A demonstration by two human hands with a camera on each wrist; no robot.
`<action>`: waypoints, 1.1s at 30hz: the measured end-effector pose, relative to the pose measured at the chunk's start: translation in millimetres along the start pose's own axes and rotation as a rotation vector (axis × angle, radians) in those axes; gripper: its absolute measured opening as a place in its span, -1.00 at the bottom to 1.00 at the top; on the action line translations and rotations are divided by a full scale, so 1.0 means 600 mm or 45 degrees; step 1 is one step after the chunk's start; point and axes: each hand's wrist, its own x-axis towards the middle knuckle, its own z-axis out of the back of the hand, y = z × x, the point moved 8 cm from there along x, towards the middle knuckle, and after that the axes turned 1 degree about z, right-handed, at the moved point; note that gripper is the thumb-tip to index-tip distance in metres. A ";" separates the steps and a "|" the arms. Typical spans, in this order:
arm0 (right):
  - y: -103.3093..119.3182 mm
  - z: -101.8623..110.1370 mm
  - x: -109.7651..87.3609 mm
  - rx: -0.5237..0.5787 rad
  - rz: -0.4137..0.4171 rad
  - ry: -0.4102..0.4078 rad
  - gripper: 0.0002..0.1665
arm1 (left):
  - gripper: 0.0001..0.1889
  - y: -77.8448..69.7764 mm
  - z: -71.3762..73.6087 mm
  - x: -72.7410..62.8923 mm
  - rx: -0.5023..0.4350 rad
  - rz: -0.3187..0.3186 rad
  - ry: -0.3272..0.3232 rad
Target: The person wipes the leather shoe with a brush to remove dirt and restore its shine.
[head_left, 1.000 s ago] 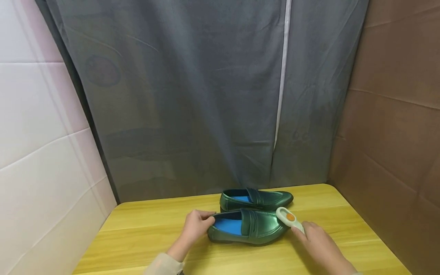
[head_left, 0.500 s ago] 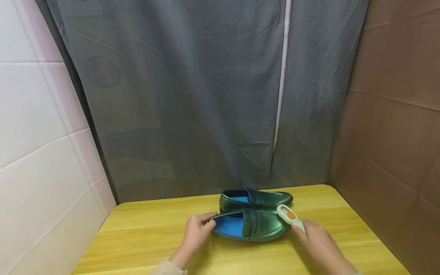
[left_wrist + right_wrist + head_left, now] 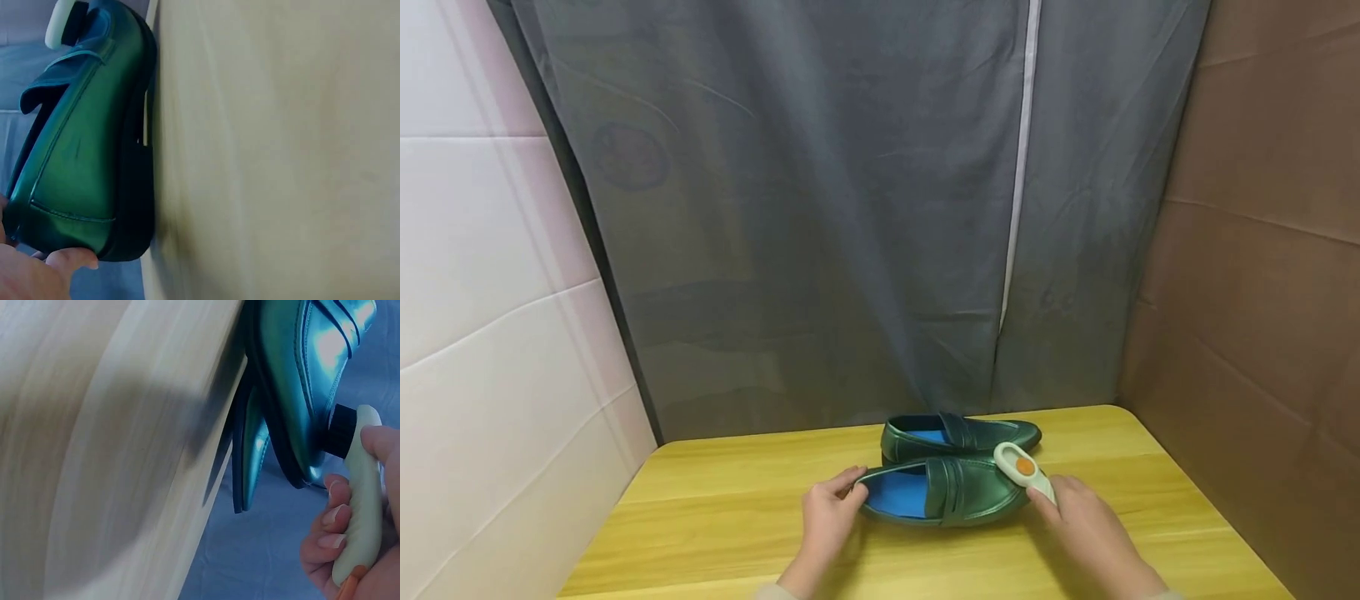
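A dark green metallic loafer [image 3: 977,492] with a blue insole lies sideways, toe to the right. My left hand [image 3: 829,518] pinches its heel, thumb at the heel rim; in the left wrist view, a fingertip presses the back of the heel [image 3: 75,234]. My right hand [image 3: 1086,523] grips a shoe brush [image 3: 1018,467] with a pale handle and an orange oval on top. In the right wrist view, the brush's black bristles [image 3: 340,430] meet the loafer's upper near the toe. Behind stands the matching second loafer [image 3: 992,435], partly covered by the first.
Both loafers are on a yellow wood-grain table [image 3: 722,517] with rounded back corners. A grey curtain [image 3: 812,250] hangs behind it. White panelling [image 3: 490,333] rises at the left and a brown fabric wall [image 3: 1262,250] at the right.
The near loafer has tilted, showing more insole and less of its near side. The brush first shifted slightly right, then back left across the toe. My left hand keeps hold of the heel.
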 end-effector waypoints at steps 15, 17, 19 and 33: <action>-0.008 0.008 -0.009 0.079 -0.022 0.054 -0.64 | -0.67 0.023 0.005 -0.035 -0.131 0.136 0.339; -0.007 0.011 -0.011 0.088 -0.014 0.068 -0.64 | -0.63 0.025 0.007 -0.038 -0.164 0.151 0.392; -0.005 0.014 -0.014 0.092 -0.006 0.083 -0.64 | -0.56 0.028 0.007 -0.039 -0.185 0.160 0.443; 0.002 0.035 -0.028 0.090 0.058 0.091 -0.70 | 0.00 0.039 -0.006 -0.046 -0.230 0.252 0.836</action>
